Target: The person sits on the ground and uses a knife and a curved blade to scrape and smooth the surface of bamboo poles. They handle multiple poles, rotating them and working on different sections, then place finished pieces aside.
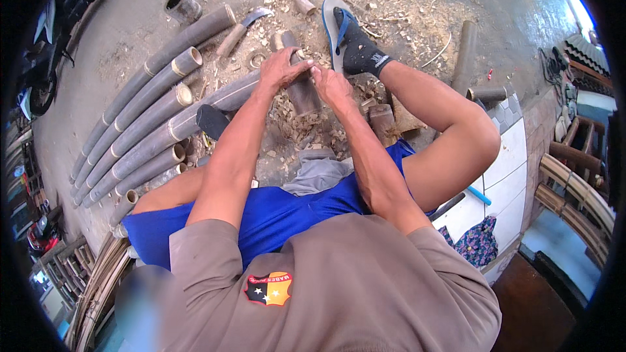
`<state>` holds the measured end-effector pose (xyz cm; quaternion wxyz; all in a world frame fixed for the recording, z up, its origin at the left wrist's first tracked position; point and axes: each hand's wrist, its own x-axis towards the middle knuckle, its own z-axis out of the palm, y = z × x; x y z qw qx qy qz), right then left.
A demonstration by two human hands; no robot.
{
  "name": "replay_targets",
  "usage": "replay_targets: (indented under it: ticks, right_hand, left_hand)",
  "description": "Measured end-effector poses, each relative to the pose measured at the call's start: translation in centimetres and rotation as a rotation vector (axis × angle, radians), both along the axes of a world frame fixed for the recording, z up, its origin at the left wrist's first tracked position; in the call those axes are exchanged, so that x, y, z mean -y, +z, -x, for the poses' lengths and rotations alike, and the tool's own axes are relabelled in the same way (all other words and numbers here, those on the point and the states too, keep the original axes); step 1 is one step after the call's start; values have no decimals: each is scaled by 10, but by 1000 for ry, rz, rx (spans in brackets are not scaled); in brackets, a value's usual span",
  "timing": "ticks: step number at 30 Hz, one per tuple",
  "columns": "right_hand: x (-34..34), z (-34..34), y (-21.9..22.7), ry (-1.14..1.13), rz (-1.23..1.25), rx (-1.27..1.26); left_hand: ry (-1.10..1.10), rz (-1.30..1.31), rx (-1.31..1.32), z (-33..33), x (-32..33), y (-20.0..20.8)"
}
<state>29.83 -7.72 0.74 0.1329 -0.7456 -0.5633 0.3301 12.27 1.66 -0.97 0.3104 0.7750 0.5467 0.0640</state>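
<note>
Both my hands are close together over a short brown bamboo or wood piece (303,96) lying among shavings. A long grey bamboo pole (236,93) runs in from the left and ends beneath my left hand (282,69), whose fingers curl over that end. Beside it, my right hand (332,87) is closed, its thumb and fingertips meeting near my left fingers. Whatever sits in that right grip is hidden. A knife with a curved blade and wooden handle (232,39) lies beyond my left hand. Farther off rests a wooden-handled tool (301,3).
Several bamboo poles (156,85) lie side by side at the left. A short hollow bamboo piece (183,7) stands behind them. Another pole (465,55) lies to the right, past my bent leg. Wood shavings (404,19) cover the floor. Bundled bamboo strips (98,287) are at lower left.
</note>
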Motion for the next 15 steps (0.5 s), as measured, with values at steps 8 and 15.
replay_targets:
  ticks: [8,15]
  right_hand:
    - [5,2,-5,-9,-75,-50]
    - [20,5,2,-13,-23,-46]
  left_hand:
    - [-181,-159,-168,13,12,4]
    - [-153,-112,-219,5,25,21]
